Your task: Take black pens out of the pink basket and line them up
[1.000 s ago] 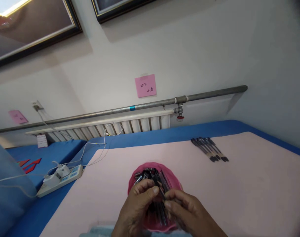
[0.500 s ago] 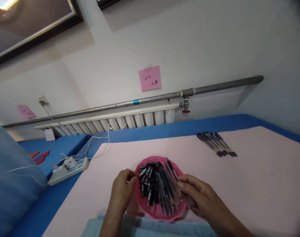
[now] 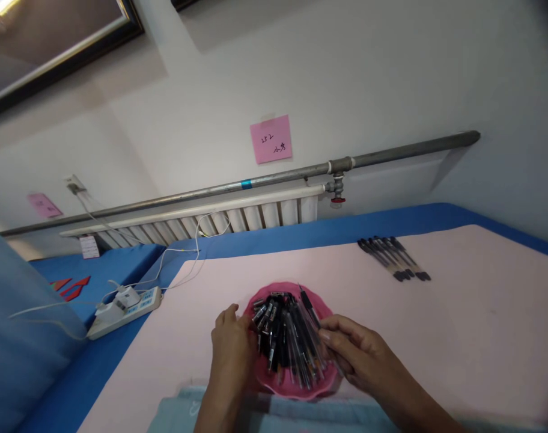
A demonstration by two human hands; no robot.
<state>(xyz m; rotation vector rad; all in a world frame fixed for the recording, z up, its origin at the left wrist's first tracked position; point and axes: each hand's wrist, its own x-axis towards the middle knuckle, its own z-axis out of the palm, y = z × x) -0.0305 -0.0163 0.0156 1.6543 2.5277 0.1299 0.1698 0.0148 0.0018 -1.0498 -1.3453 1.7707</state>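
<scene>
A pink scalloped bowl (image 3: 286, 392) holds a jumble of black pen caps (image 3: 267, 319) on its left and clear-barrelled uncapped pens (image 3: 303, 352) on its right. My right hand (image 3: 362, 355) pinches a pen (image 3: 309, 305) between thumb and fingers over the bowl's right side. The pen's black grip and pointed tip lean up and to the left. At the bowl's left rim is my left hand (image 3: 231, 343), its fingertips in among the caps. Its thumb and index finger look apart, though the other fingers are partly hidden. Whether it touches a cap is hard to see.
Several capped pens (image 3: 393, 258) lie side by side at the back right of the pale pink table cover (image 3: 458, 337). A power strip (image 3: 125, 313) with plugs and white cables sits at the left. Light blue cloth (image 3: 265, 415) lies along the near edge. A radiator (image 3: 256, 215) stands behind.
My left hand has turned and moved right, over the bowl's rim to the caps. My right hand keeps the pen and has shifted only slightly. The whole view has moved a little.
</scene>
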